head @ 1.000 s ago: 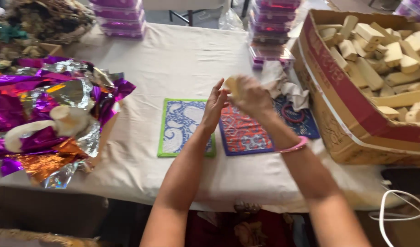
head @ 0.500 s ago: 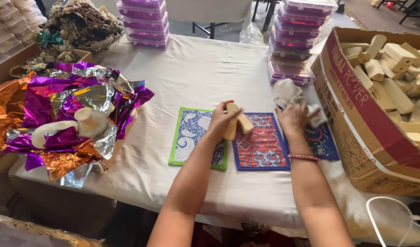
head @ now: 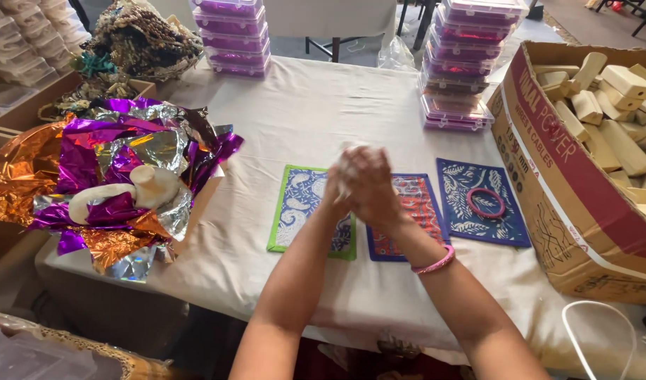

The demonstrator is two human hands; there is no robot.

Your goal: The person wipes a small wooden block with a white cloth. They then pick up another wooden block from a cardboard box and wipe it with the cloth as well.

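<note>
Fingers: I see both hands pressed together at the centre of the frame, the right hand in front and the left hand mostly hidden behind it; both are clenched round a pale wrapped lump.
Held thing: only a whitish, blurred edge pokes out above the knuckles; I think it is paper or cloth around something, but I cannot tell what is inside.
Wrist: a pink bangle sits on the right forearm.
Below the hands: a red patterned mat lies under them, its upper part covered; a green-edged mat is just to its left, partly hidden by the left arm.
Right of centre: a dark blue mat carries a red ring.
Right edge: a cardboard box of pale wooden blocks, cut off by the frame.
Left side: crumpled purple, silver and orange foil with a cream-coloured shape half buried in it.
Top: two stacks of clear boxes with purple contents, tops cut off.
Surface: a table under a white cloth.
</note>
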